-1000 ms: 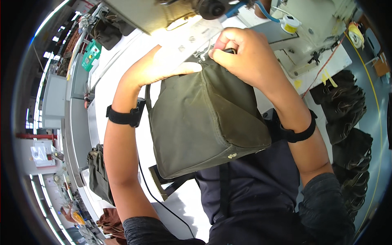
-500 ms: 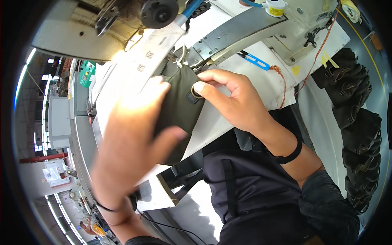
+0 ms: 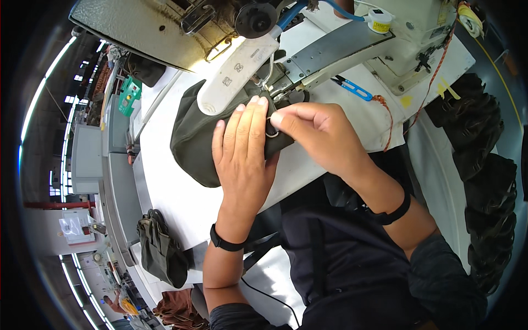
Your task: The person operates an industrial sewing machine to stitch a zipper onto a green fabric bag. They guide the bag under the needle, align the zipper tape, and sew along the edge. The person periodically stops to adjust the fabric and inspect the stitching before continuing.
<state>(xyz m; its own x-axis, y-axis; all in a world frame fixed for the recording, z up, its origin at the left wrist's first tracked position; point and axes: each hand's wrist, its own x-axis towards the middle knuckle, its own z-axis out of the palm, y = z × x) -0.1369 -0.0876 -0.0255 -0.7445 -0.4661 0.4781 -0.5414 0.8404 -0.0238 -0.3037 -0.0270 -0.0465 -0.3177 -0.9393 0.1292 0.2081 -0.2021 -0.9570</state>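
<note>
An olive-green fabric bag [image 3: 195, 143] lies on the white table at a sewing machine [image 3: 291, 71], partly beneath its white arm plate. My left hand [image 3: 243, 148] rests palm-down on the bag, open, its fingers stretched toward the needle area. My right hand [image 3: 316, 132] pinches a metal ring [image 3: 271, 132] at the bag's right edge, close by the presser foot.
Blue thread snips [image 3: 357, 89] with cord lie right of the machine. Another olive bag [image 3: 159, 247] sits at left, brown fabric [image 3: 179, 308] below it. Dark bags [image 3: 487, 214] are stacked at right. A co-worker [image 3: 115, 305] shows in the far lower left.
The bag has gone from held raised toward my body to lying under the machine. My left hand moved in a blur, then settled flat on it. My right hand moved lower, to the ring.
</note>
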